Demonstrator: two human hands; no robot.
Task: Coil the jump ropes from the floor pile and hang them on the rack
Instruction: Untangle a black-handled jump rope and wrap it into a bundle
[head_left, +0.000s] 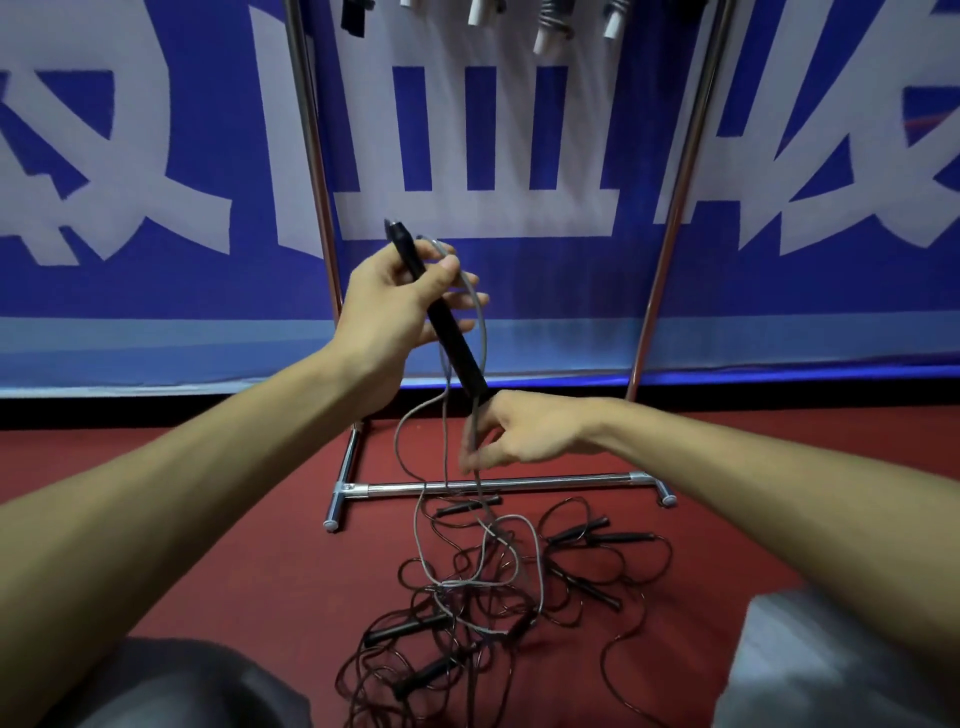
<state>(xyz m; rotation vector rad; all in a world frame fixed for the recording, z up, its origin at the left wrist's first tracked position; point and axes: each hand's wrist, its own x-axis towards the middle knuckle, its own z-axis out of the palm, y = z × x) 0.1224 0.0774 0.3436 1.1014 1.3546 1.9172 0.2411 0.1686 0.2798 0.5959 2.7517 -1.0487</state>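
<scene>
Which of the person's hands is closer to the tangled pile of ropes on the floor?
Right. The right hand pinches the grey cord just above the pile; the left hand grips a black handle higher up.

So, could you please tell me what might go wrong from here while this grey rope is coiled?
1. The thin grey cord runs from the long black handle in the left grip, is pinched by the right grip, then enters the tangled pile of dark ropes on the red floor; pulling could lift others or tighten a knot.
2. It passes in front of the rack's chrome base bar and might snag there.
</scene>
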